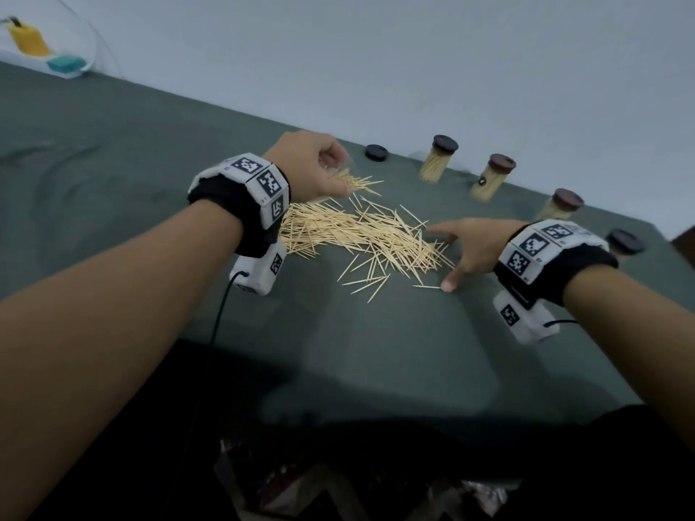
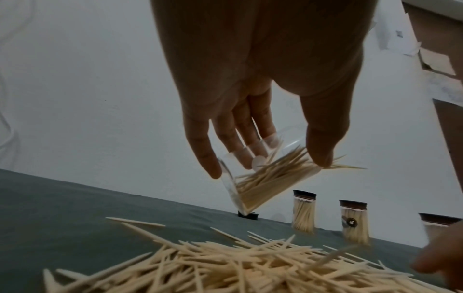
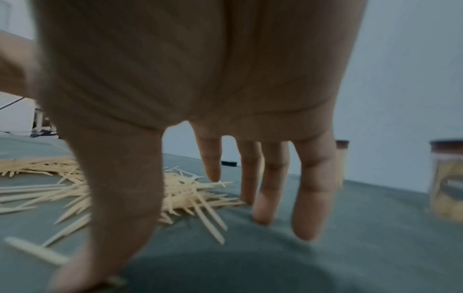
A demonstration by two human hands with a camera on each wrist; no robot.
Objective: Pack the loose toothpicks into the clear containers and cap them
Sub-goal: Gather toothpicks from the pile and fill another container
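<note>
Overhead, a grey-green cloth surface (image 1: 113, 152) meets a pale wall (image 1: 413, 50); loose toothpicks (image 1: 357, 235) lie centrally, capped containers (image 1: 438, 159) toward 1 o'clock. Only the left wrist view reveals the left hand (image 2: 250, 99) gripping a tilted, part-filled clear container (image 2: 263, 178). The right hand (image 1: 466, 250) spreads open-fingered beside the pile.

Near side of the green table (image 1: 376, 351) is bare cloth, so easy to come in from there. The loose toothpick pile (image 1: 361, 235) fills the middle, with the left hand (image 1: 312, 171) over its far edge and the right hand (image 1: 470, 250) spread at its right edge. Along the wall, capped containers (image 1: 438, 159) and a loose black cap (image 1: 376, 152) crowd the back.
</note>
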